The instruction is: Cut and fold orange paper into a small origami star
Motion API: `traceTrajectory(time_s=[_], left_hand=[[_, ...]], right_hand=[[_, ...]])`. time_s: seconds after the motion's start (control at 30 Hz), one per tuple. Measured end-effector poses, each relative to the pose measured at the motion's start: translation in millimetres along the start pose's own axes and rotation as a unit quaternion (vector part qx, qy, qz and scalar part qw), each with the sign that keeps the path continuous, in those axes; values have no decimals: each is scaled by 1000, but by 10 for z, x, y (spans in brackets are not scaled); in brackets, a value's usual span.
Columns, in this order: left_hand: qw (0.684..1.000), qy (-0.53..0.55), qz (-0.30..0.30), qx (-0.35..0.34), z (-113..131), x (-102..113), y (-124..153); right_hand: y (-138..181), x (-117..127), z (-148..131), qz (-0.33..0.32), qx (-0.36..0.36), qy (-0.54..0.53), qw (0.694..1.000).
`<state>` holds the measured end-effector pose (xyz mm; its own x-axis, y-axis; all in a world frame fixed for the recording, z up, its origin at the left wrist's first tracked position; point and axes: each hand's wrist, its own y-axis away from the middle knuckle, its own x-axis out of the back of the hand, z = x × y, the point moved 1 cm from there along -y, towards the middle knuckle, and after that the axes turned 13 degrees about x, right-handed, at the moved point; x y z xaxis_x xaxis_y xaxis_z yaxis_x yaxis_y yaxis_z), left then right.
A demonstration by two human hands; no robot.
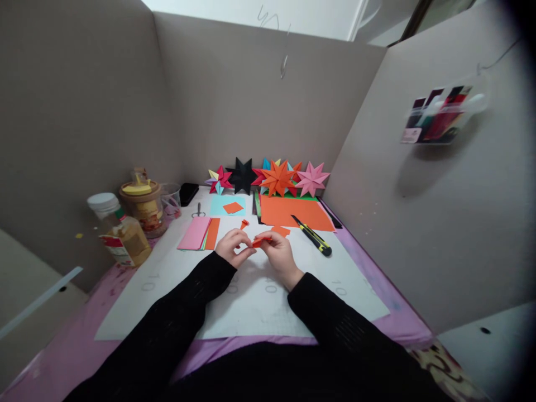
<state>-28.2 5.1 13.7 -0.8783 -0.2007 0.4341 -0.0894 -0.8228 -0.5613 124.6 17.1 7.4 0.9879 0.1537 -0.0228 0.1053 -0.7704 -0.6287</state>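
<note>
A small folded piece of orange paper (pixel 260 241) is held up between my two hands over the white sheet. My right hand (pixel 281 258) pinches it from the right. The thumb and fingertips of my left hand (pixel 233 247) close on its left end. Just beyond my left hand lies a small folded orange paper part (pixel 244 224). Past my right hand sits a flat orange paper piece (pixel 281 230), partly hidden by the fingers. A black and yellow utility knife (pixel 312 237) rests to the right, its tip over a large orange sheet (pixel 293 212).
Coloured paper strips (pixel 196 233), scissors (pixel 198 211) and a light blue sheet (pixel 215 205) with an orange square (pixel 233 208) lie on the left. Folded paper stars (pixel 277 177) stand along the back wall. A bottle (pixel 121 234), a lidded jar (pixel 144 209) and a clear cup (pixel 171 200) line the left edge.
</note>
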Motion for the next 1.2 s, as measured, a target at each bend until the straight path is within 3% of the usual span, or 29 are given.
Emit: traceTrajectory(time_s=[0.37,0.63,0.9,1.07,1.2], left_hand=[[996,13,92,-5,31,36,-8],[996,-4,85,-22,7,-2,16],[990,-18,139,-29,-4,24,1],[992,32,118,-19,45,-4,12],[994,35,95,31,55,-16,17]], right_hand=[[-16,-3,46,10,-22,-35,999],[-1,-26,48,22,-25,-47,998],[4,-68,83,17,-78,-121,990],[18,-85,71,-3,-75,-133,988],[18,-86,65,-7,-69,-117,991]])
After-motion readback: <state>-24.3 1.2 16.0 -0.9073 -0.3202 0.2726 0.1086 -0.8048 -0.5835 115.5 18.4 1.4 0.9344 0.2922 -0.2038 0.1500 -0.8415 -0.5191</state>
